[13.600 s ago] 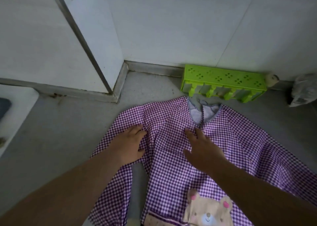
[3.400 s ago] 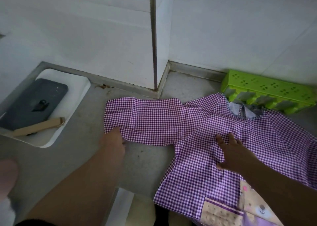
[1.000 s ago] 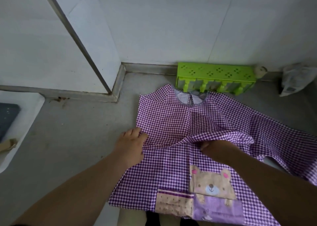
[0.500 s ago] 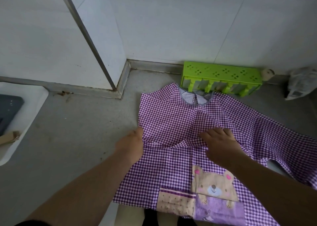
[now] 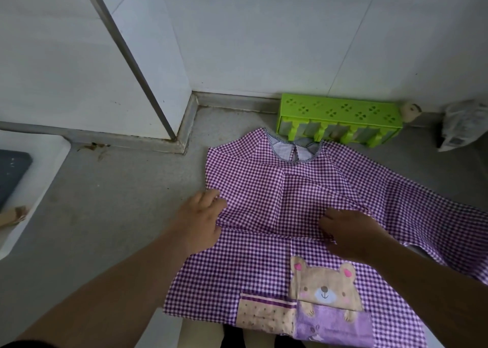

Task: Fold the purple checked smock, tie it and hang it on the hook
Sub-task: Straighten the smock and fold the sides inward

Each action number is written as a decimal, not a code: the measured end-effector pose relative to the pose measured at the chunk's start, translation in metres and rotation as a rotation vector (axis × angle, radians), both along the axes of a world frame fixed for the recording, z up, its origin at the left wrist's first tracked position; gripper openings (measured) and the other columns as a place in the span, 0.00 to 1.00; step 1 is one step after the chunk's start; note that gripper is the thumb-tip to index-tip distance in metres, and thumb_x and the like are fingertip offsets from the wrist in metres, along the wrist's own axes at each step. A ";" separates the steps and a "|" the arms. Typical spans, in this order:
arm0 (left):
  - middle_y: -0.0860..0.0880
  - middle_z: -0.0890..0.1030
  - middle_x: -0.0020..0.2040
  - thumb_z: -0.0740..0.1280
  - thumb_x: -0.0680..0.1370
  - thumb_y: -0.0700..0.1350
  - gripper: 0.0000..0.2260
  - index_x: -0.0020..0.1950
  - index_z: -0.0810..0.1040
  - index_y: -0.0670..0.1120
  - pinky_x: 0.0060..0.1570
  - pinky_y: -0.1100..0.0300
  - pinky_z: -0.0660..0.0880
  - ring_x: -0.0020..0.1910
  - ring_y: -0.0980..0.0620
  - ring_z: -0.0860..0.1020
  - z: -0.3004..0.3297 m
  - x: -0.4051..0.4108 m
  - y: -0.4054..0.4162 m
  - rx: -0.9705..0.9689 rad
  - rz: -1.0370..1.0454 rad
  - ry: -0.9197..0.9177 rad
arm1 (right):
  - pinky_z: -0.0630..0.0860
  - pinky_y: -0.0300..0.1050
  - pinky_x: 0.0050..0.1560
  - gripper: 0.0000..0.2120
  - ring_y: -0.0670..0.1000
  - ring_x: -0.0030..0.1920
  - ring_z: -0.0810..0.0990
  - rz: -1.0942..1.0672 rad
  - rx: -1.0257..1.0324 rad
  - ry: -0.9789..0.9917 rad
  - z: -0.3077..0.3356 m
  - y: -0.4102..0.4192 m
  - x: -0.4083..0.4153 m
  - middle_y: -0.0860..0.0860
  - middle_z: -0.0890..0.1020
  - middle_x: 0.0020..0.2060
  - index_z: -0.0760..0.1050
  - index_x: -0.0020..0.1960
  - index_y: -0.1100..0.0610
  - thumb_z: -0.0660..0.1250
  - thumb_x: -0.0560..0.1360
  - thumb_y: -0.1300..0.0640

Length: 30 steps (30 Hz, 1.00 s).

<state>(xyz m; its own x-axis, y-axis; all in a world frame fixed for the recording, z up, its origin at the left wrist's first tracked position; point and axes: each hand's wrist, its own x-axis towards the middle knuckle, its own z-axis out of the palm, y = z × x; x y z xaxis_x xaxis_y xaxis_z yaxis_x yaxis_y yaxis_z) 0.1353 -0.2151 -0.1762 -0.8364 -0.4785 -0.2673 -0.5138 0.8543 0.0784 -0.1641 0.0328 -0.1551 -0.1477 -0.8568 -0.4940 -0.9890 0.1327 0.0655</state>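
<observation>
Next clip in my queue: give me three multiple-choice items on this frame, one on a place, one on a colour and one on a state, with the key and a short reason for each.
1. Where does the green rack stand?
A. against the wall beyond the smock's collar
B. on the white tray
C. under the smock

2. What colour is the bear patch on the smock?
A. green
B. tan
C. black

3. How does the sleeve on the person's left side lie?
A. spread out over the floor
B. folded in over the chest
C. knotted to the other sleeve

Key: 1 A, the rack sits at the wall's foot just past the collar. 2 B, the bear is tan with pink ears. 3 B, the left hand and right hand press the folded flap flat on the chest.
</observation>
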 end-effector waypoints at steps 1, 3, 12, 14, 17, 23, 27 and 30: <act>0.49 0.65 0.80 0.62 0.76 0.55 0.26 0.74 0.70 0.52 0.74 0.47 0.69 0.75 0.46 0.67 0.001 -0.004 0.000 0.007 -0.106 0.009 | 0.80 0.49 0.47 0.15 0.50 0.50 0.80 -0.011 0.007 -0.025 0.000 0.001 0.000 0.45 0.76 0.57 0.73 0.62 0.46 0.58 0.77 0.45; 0.48 0.62 0.83 0.56 0.79 0.58 0.28 0.79 0.67 0.51 0.78 0.47 0.64 0.79 0.46 0.64 0.002 -0.014 0.002 0.052 -0.153 -0.043 | 0.79 0.48 0.44 0.15 0.50 0.50 0.81 -0.002 0.033 -0.028 -0.001 0.003 -0.002 0.46 0.74 0.60 0.70 0.66 0.44 0.58 0.80 0.53; 0.37 0.50 0.85 0.46 0.84 0.67 0.37 0.85 0.51 0.44 0.80 0.44 0.59 0.83 0.38 0.57 0.006 -0.039 0.011 0.055 0.147 -0.334 | 0.79 0.54 0.44 0.21 0.57 0.42 0.82 -0.085 -0.223 0.267 0.005 -0.005 -0.037 0.52 0.80 0.48 0.80 0.65 0.47 0.60 0.75 0.56; 0.37 0.51 0.85 0.46 0.84 0.67 0.36 0.84 0.55 0.44 0.79 0.43 0.61 0.82 0.37 0.58 0.010 -0.049 0.012 0.059 0.196 -0.329 | 0.76 0.52 0.55 0.23 0.54 0.55 0.81 -0.128 -0.062 0.272 0.000 -0.002 -0.033 0.49 0.79 0.57 0.73 0.71 0.46 0.57 0.78 0.52; 0.42 0.45 0.86 0.51 0.84 0.66 0.33 0.84 0.55 0.50 0.80 0.41 0.59 0.84 0.39 0.54 0.012 -0.062 0.010 0.056 0.111 -0.216 | 0.66 0.57 0.69 0.32 0.55 0.69 0.71 -0.314 0.047 0.165 -0.003 0.004 -0.025 0.49 0.72 0.70 0.58 0.80 0.46 0.56 0.77 0.43; 0.41 0.44 0.86 0.54 0.86 0.57 0.26 0.84 0.54 0.54 0.78 0.37 0.62 0.84 0.36 0.51 0.010 -0.099 0.032 0.136 -0.069 -0.430 | 0.61 0.60 0.72 0.25 0.56 0.74 0.64 -0.748 -0.163 -0.027 0.000 0.035 -0.033 0.48 0.68 0.74 0.67 0.75 0.39 0.57 0.79 0.36; 0.43 0.44 0.86 0.58 0.85 0.53 0.28 0.84 0.54 0.53 0.78 0.38 0.63 0.84 0.36 0.51 0.021 -0.141 0.057 0.117 -0.119 -0.383 | 0.74 0.55 0.57 0.15 0.60 0.56 0.77 -1.039 -0.328 -0.029 -0.001 0.078 -0.043 0.52 0.80 0.55 0.78 0.53 0.46 0.56 0.77 0.41; 0.44 0.44 0.86 0.56 0.85 0.54 0.29 0.84 0.48 0.63 0.77 0.39 0.64 0.82 0.35 0.57 0.020 -0.164 0.073 0.167 -0.249 -0.427 | 0.78 0.52 0.47 0.17 0.58 0.42 0.79 -1.267 -0.272 -0.239 -0.002 0.107 -0.052 0.55 0.83 0.44 0.75 0.42 0.53 0.56 0.79 0.43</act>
<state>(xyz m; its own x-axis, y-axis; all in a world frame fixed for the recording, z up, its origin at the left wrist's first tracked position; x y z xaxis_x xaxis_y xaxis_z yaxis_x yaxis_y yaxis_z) -0.0287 -0.1419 -0.1559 -0.7193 -0.2004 -0.6651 -0.3126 0.9484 0.0523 -0.2164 0.1400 -0.1572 -0.8503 -0.2656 -0.4544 -0.1538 0.9510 -0.2682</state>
